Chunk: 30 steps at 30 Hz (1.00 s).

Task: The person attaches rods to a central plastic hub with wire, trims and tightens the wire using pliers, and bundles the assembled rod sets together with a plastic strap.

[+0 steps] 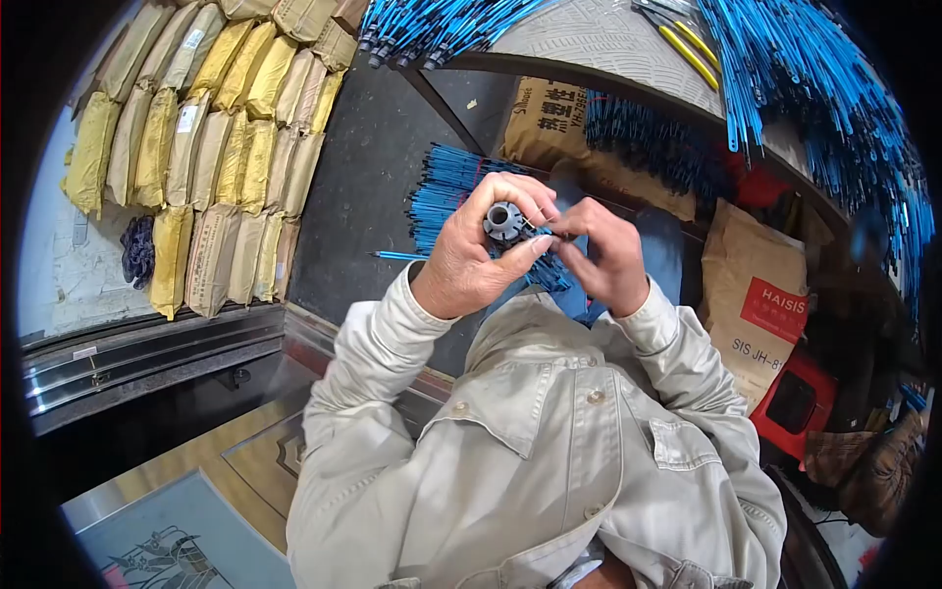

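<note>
Near the middle of the view, my left hand [481,240] is wrapped round a dark grey round part [504,224] with a pale hollow centre and a notched rim. My right hand [601,250] is pinched close beside it, its fingertips meeting the left thumb at the part's right side. Whatever lies between the right fingertips is too small and hidden to name. Just below and behind both hands, blue rods with black ends [437,196] lie in a bundle, and a single blue rod [397,255] sticks out to the left.
Yellow and tan wrapped packs [221,147] are stacked at the left. A table [589,44] at the top holds blue rod bundles [785,59] and yellow-handled pliers [690,56]. At the right are a brown sack [746,294] and a red object [805,393].
</note>
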### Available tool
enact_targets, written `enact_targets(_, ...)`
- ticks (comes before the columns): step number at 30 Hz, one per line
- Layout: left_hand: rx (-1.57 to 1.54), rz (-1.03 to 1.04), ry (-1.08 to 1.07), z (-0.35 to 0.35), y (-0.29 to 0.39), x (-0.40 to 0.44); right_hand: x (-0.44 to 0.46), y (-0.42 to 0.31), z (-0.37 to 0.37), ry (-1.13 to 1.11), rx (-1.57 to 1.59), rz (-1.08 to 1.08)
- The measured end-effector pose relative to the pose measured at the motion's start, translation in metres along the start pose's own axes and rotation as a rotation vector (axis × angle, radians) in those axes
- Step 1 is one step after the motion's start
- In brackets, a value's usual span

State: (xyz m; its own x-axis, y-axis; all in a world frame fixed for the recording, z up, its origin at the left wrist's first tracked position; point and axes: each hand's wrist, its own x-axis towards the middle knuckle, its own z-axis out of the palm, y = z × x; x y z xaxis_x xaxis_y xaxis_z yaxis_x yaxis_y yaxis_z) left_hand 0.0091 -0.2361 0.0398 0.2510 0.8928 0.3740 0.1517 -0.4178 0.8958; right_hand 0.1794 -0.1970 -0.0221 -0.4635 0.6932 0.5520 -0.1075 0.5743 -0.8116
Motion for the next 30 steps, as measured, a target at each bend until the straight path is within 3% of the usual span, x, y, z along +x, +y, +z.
enact_targets(4, 0.023, -0.093, 0.033, 0.008, 0.004, -0.01, -0.016, -0.001, 0.006, 0.073, -0.365, -0.13)
enact_targets(7, 0.005, -0.045, 0.036, 0.01, -0.001, -0.003, -0.001, 0.004, -0.024, -0.211, -0.072, 0.002)
enact_targets(8, -0.02, -0.033, 0.058, 0.014, -0.005, 0.0, 0.009, 0.003, -0.045, -0.201, -0.124, -0.008)
enact_targets(10, -0.026, -0.012, 0.042, 0.024, -0.009, 0.013, 0.04, 0.003, -0.088, -0.373, 0.244, 0.33)
enact_targets(12, 0.015, -0.058, 0.037, 0.032, -0.01, 0.023, 0.081, 0.015, -0.119, -0.056, -0.04, 0.347)
enact_targets(14, 0.072, -0.009, 0.003, 0.043, -0.009, 0.035, 0.113, 0.057, -0.146, 0.161, -0.822, 0.048)
enact_targets(16, 0.114, 0.064, -0.043, 0.058, -0.009, 0.046, 0.14, 0.092, -0.157, 0.127, -1.143, 0.311)
enact_targets(18, 0.185, -0.028, 0.003, 0.061, -0.014, 0.049, 0.148, 0.104, -0.159, 0.106, -1.295, 0.365)
enact_targets(24, 0.134, -0.128, 0.093, 0.045, -0.02, 0.05, 0.151, 0.139, -0.16, 0.188, -1.487, 0.09)
enact_targets(25, 0.13, -0.158, 0.125, 0.043, -0.02, 0.049, 0.15, 0.138, -0.157, 0.182, -1.485, 0.088)
enact_targets(28, 0.096, -0.171, 0.191, 0.039, -0.019, 0.044, 0.147, 0.09, -0.138, 0.407, -1.055, 0.208)
enact_targets(30, 0.094, -0.218, 0.229, 0.038, -0.018, 0.036, 0.123, 0.048, -0.128, 0.375, -0.597, 0.198)
